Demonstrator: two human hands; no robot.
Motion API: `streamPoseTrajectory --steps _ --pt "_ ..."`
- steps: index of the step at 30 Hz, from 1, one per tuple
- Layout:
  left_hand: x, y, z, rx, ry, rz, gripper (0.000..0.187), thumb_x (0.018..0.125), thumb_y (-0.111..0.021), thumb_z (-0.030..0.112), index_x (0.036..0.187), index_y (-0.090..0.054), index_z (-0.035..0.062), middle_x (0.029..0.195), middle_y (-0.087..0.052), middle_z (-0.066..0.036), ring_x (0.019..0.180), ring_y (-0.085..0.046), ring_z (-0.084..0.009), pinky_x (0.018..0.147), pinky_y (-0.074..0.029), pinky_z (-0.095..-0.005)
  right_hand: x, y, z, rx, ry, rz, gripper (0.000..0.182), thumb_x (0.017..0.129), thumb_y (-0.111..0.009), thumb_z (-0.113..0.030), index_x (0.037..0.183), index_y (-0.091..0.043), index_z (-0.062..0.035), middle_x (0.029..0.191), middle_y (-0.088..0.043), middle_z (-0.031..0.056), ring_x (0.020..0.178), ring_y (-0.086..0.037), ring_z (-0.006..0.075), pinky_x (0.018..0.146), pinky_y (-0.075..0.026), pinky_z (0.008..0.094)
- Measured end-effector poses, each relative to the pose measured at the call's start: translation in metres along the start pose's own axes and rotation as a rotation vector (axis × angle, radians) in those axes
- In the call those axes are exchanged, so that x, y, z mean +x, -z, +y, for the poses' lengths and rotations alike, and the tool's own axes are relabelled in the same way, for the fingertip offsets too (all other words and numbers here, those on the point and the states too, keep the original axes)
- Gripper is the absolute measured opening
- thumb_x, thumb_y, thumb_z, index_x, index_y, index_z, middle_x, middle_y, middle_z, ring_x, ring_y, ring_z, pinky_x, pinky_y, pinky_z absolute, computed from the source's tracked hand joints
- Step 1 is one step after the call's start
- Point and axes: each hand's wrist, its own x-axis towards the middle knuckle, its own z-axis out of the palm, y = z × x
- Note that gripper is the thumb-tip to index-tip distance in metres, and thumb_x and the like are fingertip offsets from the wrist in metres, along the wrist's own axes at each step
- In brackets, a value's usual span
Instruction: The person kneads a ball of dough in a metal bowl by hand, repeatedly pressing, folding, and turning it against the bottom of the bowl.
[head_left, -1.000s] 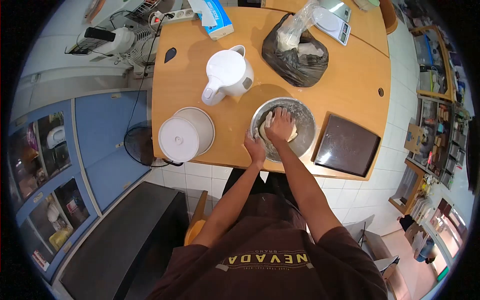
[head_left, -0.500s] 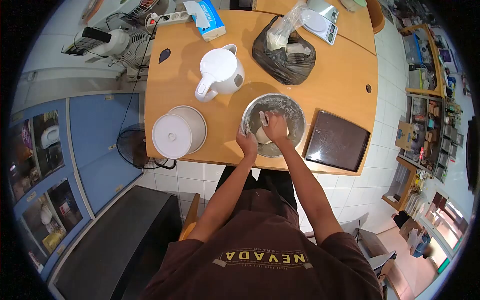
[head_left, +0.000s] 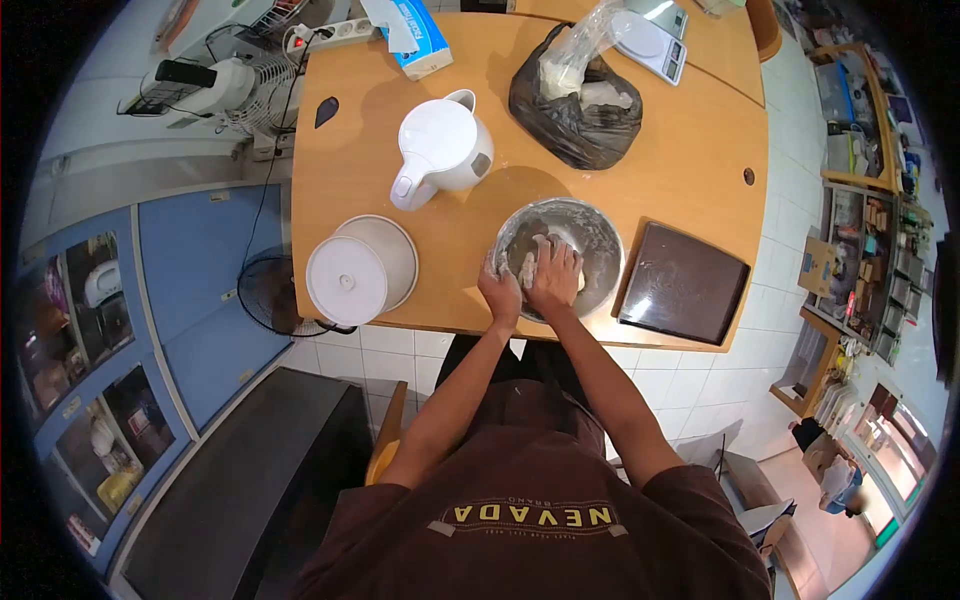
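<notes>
A metal mixing bowl (head_left: 604,240) stands near the table's front edge, its inner wall smeared with flour. At its left side, my left hand (head_left: 500,296) is closed on the rim. Inside, my right hand (head_left: 553,280) lies over a pale lump of dough (head_left: 581,283), fingers bent down onto it and whitened with flour. Most of the dough is hidden under that hand.
Left of the bowl are a white lidded container (head_left: 362,270) and a white electric kettle (head_left: 440,145). A dark baking tray (head_left: 685,285) lies right. Behind are a black plastic bag (head_left: 575,125), a kitchen scale (head_left: 650,45) and a tissue box (head_left: 420,45).
My right hand has gone from a closed grip on the dough to fingers laid forward over it. My left hand stays at the bowl's rim. The view has shifted slightly.
</notes>
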Motion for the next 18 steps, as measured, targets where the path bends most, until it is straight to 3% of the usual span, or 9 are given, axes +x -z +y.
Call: streamPoseTrajectory --steps 3,5,10,13,16,18 --pt "0.001 0.002 0.004 -0.009 0.070 -0.034 0.032 0.094 -0.049 -0.007 0.125 -0.057 -0.0108 0.121 -0.065 -0.020 0.114 -0.062 -0.0296 0.102 -0.046 -0.0379 0.002 -0.009 0.005 -0.027 0.010 0.030 0.045 0.093 -0.056 -0.031 0.134 -0.051 -0.0140 0.131 -0.054 0.0184 0.123 -0.050 0.0376 0.107 -0.032 0.0574" --pt "-0.002 -0.001 0.001 -0.012 0.072 0.006 0.029 0.095 -0.051 -0.003 0.122 -0.059 -0.0121 0.118 -0.066 -0.022 0.112 -0.063 -0.0316 0.101 -0.046 -0.0383 0.006 -0.010 0.008 0.013 -0.020 -0.062 0.047 0.093 -0.055 -0.032 0.136 -0.051 -0.0143 0.133 -0.054 0.0199 0.124 -0.050 0.0381 0.108 -0.031 0.0589" --pt "0.002 0.000 0.010 -0.041 0.095 -0.022 0.026 0.096 -0.050 -0.003 0.118 -0.059 -0.0125 0.114 -0.066 -0.022 0.109 -0.063 -0.0287 0.097 -0.047 -0.0370 0.017 -0.011 0.006 -0.019 -0.062 -0.095 0.047 0.091 -0.057 -0.030 0.136 -0.051 -0.0167 0.132 -0.054 0.0183 0.126 -0.050 0.0371 0.107 -0.031 0.0592" --pt "-0.002 -0.004 0.016 -0.038 0.167 0.048 0.027 0.095 -0.051 -0.004 0.120 -0.057 -0.0118 0.112 -0.066 -0.023 0.109 -0.063 -0.0282 0.096 -0.047 -0.0369 0.031 -0.018 0.006 -0.094 -0.081 -0.031 0.042 0.091 -0.057 -0.027 0.131 -0.054 -0.0174 0.129 -0.054 0.0164 0.126 -0.049 0.0353 0.106 -0.033 0.0593" --pt "-0.004 -0.002 0.015 -0.022 0.135 0.038 0.031 0.093 -0.051 -0.005 0.123 -0.056 -0.0113 0.114 -0.066 -0.023 0.110 -0.063 -0.0295 0.098 -0.047 -0.0375 0.051 -0.006 0.002 -0.022 -0.150 -0.221 0.041 0.090 -0.058 -0.029 0.129 -0.054 -0.0176 0.132 -0.053 0.0143 0.128 -0.048 0.0341 0.105 -0.033 0.0593" --pt "-0.008 -0.001 0.005 0.029 0.110 0.026 0.035 0.092 -0.051 -0.006 0.126 -0.055 -0.0112 0.117 -0.065 -0.024 0.112 -0.062 -0.0310 0.100 -0.045 -0.0382 0.059 -0.004 0.000 -0.032 -0.147 -0.200 0.040 0.089 -0.061 -0.029 0.125 -0.054 -0.0152 0.132 -0.056 0.0135 0.127 -0.051 0.0339 0.105 -0.034 0.0588"
